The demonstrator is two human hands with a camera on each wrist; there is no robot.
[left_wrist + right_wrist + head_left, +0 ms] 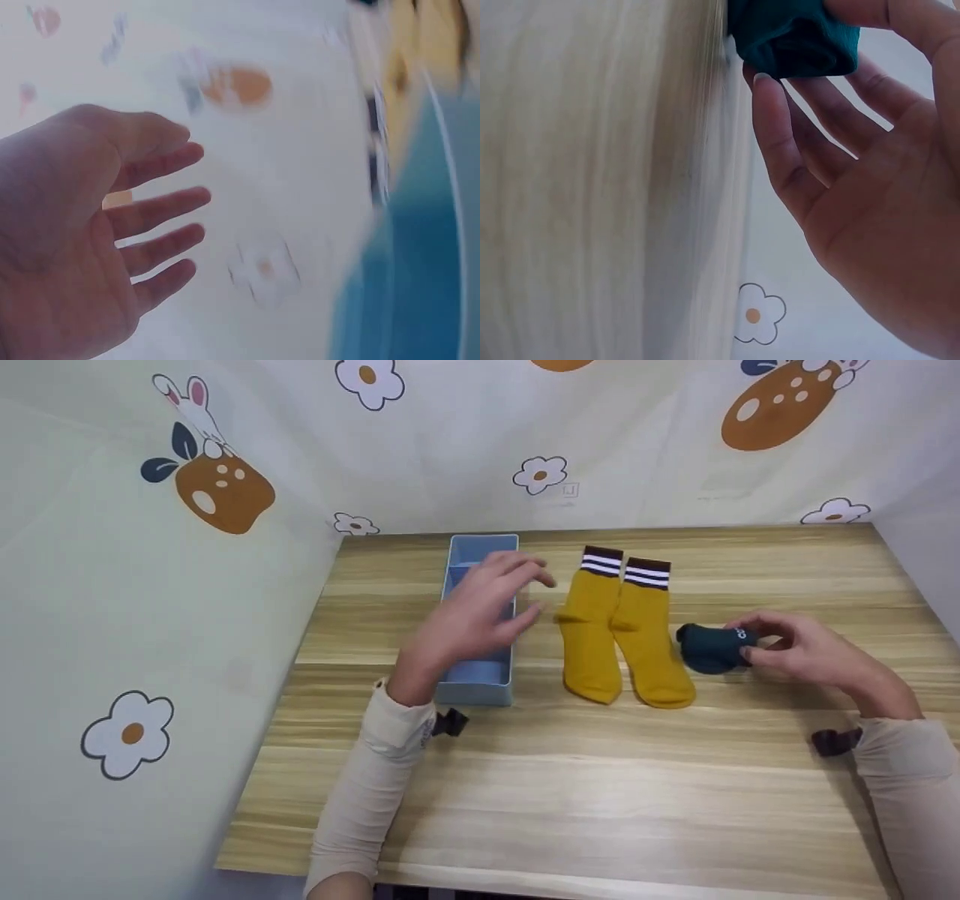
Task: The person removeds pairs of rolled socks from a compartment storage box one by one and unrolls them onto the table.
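My right hand point(814, 651) pinches the end of a rolled-up dark green sock bundle point(709, 649) with white lettering, its thumb on the near side. In the right wrist view the rolled layers of the green sock bundle point(802, 45) show between thumb and fingers. A pair of mustard-yellow socks, the left sock point(591, 649) and the right sock point(654, 641), lies flat with striped dark cuffs pointing away. My left hand point(476, 607) hovers over a blue divided box point(474, 694), fingers apart and loosely bent, holding nothing.
The wooden table point(600, 795) backs onto a hanging cloth point(442, 472) printed with flowers and rabbits, which also runs down the left side. Dark strap ends point(450, 723) stick out by the left cuff, and a similar dark piece point(834, 742) by the right.
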